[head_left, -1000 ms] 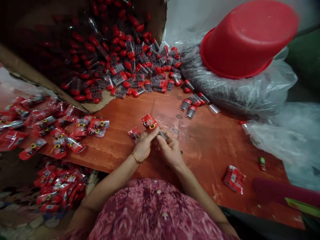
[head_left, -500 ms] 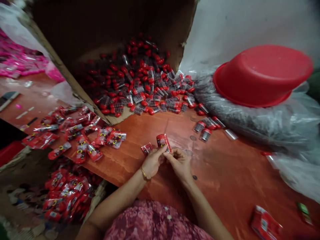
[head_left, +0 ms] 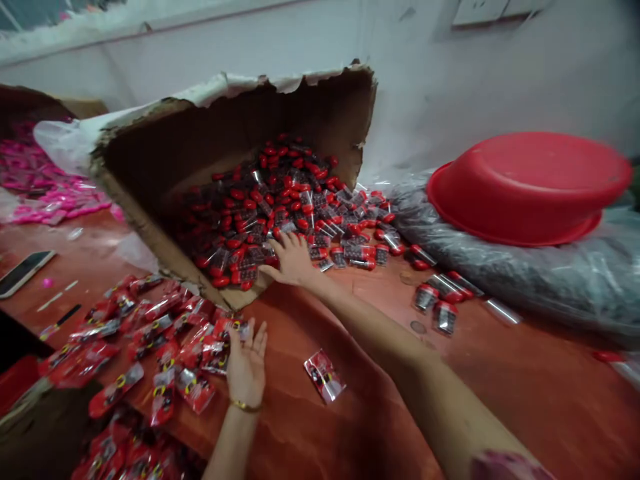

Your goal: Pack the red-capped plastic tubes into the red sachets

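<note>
Red packets (head_left: pixel 151 337) heaped lower left; many tubes (head_left: pixel 280 208) unpacked in box (head_left: pixel 225 133), centre. Right hand (head_left: pixel 295 261) spread over tubes; left hand (head_left: pixel 246 367) wide, near packets.

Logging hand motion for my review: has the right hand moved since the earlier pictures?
Yes: judged against the cardboard box, the right hand has gone forward and leftward, to the red-ended pieces at the box's mouth.
</note>
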Demonstrator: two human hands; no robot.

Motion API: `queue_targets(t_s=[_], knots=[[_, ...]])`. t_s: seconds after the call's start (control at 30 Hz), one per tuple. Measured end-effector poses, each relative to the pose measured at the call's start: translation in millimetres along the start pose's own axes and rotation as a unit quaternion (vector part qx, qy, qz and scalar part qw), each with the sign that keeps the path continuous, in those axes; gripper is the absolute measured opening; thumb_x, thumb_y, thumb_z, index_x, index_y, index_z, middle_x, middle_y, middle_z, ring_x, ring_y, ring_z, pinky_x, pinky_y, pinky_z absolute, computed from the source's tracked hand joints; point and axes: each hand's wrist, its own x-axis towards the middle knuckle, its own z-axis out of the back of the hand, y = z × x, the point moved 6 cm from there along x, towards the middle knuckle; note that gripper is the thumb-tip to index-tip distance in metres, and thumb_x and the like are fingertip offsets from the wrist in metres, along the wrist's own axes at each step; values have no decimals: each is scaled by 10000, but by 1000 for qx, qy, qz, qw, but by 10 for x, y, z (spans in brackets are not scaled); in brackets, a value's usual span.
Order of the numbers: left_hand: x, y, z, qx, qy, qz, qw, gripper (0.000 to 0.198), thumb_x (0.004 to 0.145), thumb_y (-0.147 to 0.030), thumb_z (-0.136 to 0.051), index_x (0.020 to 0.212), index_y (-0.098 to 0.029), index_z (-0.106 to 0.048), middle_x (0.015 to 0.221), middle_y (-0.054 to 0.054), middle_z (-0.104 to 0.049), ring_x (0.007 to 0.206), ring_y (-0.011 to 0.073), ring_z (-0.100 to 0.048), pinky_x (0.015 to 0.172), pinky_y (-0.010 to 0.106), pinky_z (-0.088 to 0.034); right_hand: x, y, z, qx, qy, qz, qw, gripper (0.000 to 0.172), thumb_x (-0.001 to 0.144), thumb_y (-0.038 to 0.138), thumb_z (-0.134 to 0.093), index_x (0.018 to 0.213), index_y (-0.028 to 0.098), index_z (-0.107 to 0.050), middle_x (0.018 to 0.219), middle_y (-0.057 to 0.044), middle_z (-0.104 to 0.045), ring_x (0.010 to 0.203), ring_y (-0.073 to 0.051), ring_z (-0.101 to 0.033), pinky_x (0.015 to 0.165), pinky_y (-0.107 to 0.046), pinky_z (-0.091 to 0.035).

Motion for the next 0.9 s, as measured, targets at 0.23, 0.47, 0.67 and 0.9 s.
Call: queue_targets(t_s=[0.23,0.47,0.67,0.9], knots=[[78,-51,-96,146,49,87,984,236,908,-212,-347,869,-157,-574,944,92,-685,825,155,-672,799,293,-492,353,-417,-406,-72,80,-8,994,661,770,590,-467,1300,197,-432,1412,-160,-337,1313,-395,-173,947,-656,-217],[-164,113,-3,310,74,53,946,295,854,-357,-457,701,-146,-595,763,104,-690,793,226,-663,813,379,-486,-522,-807,2,-97,84,-15,992,623,761,570,-477,1212,140,-490,1329,-185,-434,1239,-381,-287,891,-570,-322],[-616,448,-313,485,250,-233,805,291,578,-246,-768,861,-266,-701,1207,53,-611,1300,255,-360,1118,355,-153,-1177,-942,188,-67,81,-13,994,716,772,661,-413,1259,137,-448,1397,-182,-368,1297,-387,-225,971,-543,-240],[-714,686,-282,542,305,-282,731,227,683,-230,-667,903,-277,-699,1283,57,-557,1350,262,-272,1123,413,-53,-1777,-1001,448,-48,32,-20,998,724,799,638,-396,1339,156,-367,1447,-159,-317,1357,-328,-190,1052,-526,-136]])
